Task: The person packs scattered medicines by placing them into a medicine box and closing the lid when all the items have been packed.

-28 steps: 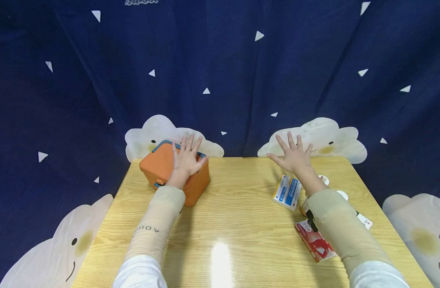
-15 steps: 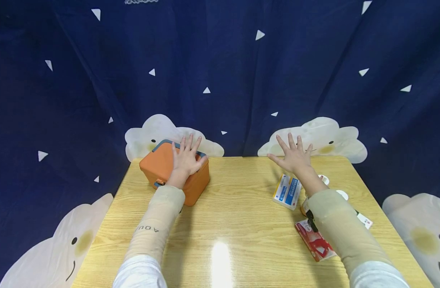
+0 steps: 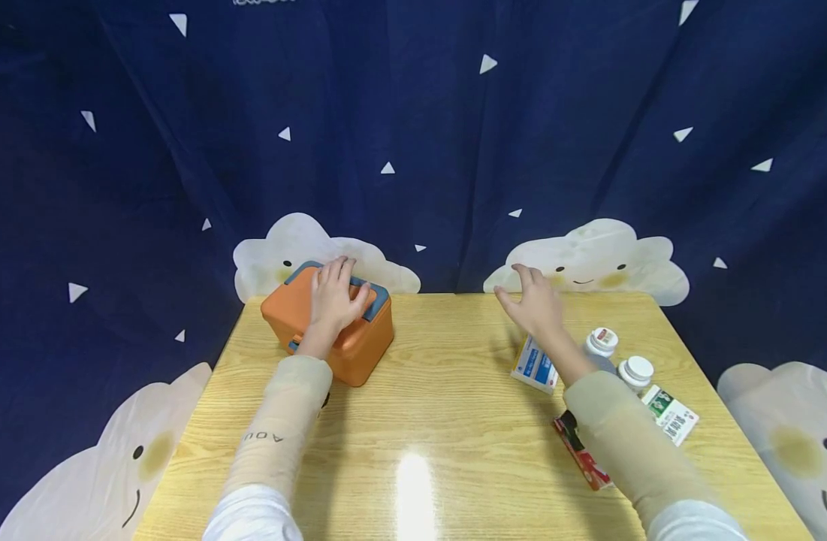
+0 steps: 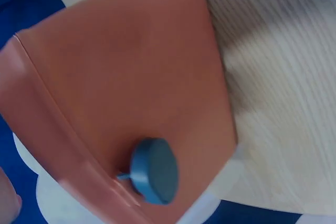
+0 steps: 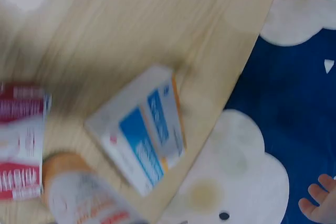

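Note:
An orange lidded box [image 3: 369,349] with a blue-grey handle [image 3: 378,302] stands at the back left of the table. In the head view my left hand [image 3: 333,299] is over its lid, fingers slightly bent and holding nothing; contact cannot be told. The left wrist view shows the box's side [image 4: 131,72] with a round blue knob [image 4: 155,171]. My right hand [image 3: 538,306] hovers at the back right, loosely bent, with nothing in it. Below it lies a blue and white medicine box [image 3: 536,368], seen more fully as a blurred carton [image 5: 144,129] in the right wrist view.
Two white-capped bottles [image 3: 602,342] stand right of my right forearm, beside a green and white box [image 3: 671,415]. A red box [image 3: 584,458] lies partly under that forearm. The wooden table [image 3: 440,406] ends at a dark blue curtain [image 3: 440,150].
Both hands have gone from widely spread fingers to bent ones. The left hand has shifted slightly left; the right has drawn left and down, uncovering the bottles and green box.

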Demonstrator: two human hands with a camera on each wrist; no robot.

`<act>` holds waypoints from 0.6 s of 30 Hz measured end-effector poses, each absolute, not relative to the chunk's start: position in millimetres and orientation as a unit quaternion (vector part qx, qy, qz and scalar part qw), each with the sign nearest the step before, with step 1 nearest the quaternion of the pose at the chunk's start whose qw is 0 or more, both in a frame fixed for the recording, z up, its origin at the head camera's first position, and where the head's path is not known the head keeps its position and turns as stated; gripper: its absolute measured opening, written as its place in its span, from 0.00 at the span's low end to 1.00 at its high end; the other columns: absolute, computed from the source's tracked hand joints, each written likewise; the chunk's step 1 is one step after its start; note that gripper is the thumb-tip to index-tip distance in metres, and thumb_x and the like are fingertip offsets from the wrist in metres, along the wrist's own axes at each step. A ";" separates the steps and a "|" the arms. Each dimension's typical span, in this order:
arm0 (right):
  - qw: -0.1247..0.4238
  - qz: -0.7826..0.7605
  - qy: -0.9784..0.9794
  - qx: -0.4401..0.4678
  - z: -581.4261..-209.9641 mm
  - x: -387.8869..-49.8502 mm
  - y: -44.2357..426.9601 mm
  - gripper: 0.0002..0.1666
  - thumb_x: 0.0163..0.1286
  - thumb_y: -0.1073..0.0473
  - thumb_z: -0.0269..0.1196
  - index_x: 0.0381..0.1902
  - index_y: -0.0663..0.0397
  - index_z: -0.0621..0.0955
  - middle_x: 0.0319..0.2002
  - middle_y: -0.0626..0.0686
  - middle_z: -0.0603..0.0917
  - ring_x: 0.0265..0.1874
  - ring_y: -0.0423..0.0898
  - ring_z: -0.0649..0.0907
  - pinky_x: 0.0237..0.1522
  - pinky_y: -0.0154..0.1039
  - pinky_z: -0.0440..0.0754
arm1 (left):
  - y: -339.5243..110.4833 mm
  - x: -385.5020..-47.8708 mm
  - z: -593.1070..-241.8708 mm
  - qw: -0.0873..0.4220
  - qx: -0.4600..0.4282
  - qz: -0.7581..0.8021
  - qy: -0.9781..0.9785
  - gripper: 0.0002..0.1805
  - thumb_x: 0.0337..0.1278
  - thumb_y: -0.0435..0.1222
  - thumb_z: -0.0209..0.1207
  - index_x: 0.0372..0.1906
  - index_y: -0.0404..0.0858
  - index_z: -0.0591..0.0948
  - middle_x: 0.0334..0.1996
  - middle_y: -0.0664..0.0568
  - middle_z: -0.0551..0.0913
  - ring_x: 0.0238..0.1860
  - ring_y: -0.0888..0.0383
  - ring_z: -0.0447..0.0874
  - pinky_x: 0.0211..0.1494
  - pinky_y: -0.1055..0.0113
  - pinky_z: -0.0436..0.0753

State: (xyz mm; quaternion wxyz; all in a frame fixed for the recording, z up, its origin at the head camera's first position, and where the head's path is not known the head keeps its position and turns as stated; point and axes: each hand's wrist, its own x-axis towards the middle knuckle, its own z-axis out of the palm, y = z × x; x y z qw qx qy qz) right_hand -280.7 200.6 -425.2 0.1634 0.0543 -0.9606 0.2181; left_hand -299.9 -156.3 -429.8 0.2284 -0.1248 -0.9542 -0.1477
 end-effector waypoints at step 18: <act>0.165 0.521 -0.837 0.026 -460.6 -260.1 107.8 0.27 0.60 0.58 0.59 0.55 0.61 0.67 0.49 0.60 0.71 0.48 0.57 0.72 0.51 0.50 0.68 | -231.3 -285.2 -446.6 0.375 -0.063 -0.273 -0.884 0.18 0.50 0.38 0.53 0.44 0.30 0.75 0.44 0.38 0.75 0.49 0.41 0.68 0.54 0.48 0.62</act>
